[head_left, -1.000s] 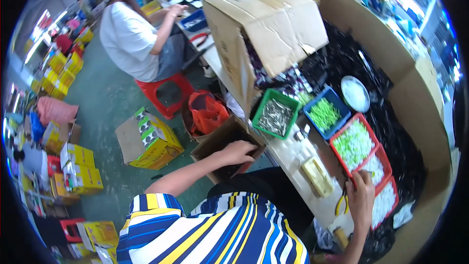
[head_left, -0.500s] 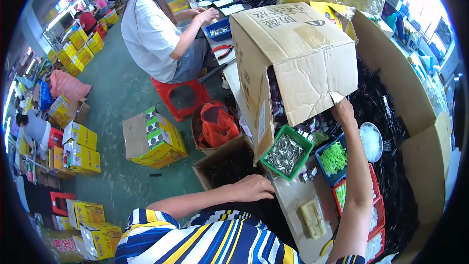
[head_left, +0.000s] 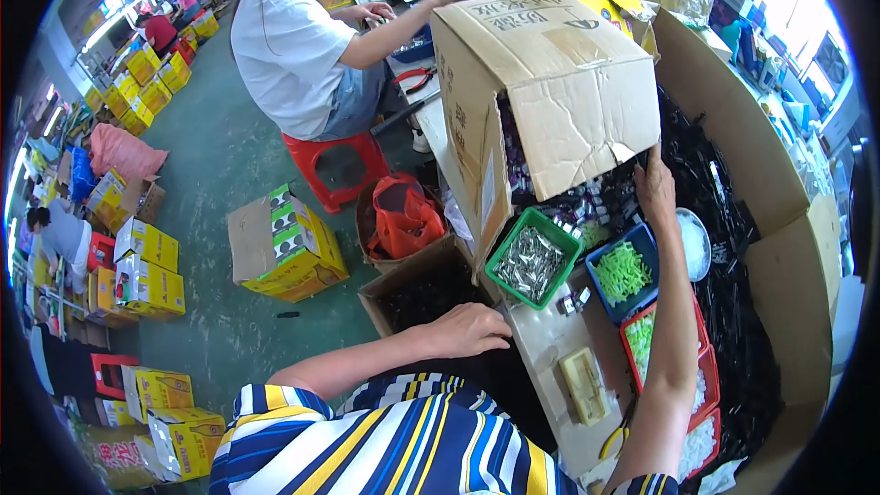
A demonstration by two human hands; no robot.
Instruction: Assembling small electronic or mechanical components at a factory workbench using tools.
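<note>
My right hand [head_left: 654, 191] reaches up to the lower right corner of a tilted cardboard box [head_left: 587, 101]. A fingertip touches the flap's edge, and the thumb stands apart from it. Dark and silvery small parts show inside the box's mouth. My left hand [head_left: 469, 328] hovers palm down by the table's near edge with loosely bent fingers, nothing visible in it. Ahead of it lies a green basket [head_left: 534, 258] of small metal pieces. A blue tray [head_left: 623, 273] of bright green plastic pieces sits left of my right forearm.
Red trays [head_left: 701, 385] with white and green pieces lie beside my right forearm. A cream block [head_left: 585, 387] rests on the table. Black strips [head_left: 733, 312] fill a large carton at right. A co-worker [head_left: 298, 55] sits on a red stool. Yellow cartons [head_left: 289, 247] stand on the floor.
The box flap sits slightly higher. My right hand no longer pinches its corner and now touches the edge with a finger. The co-worker's arm has stretched forward. My left hand stays nearly still.
</note>
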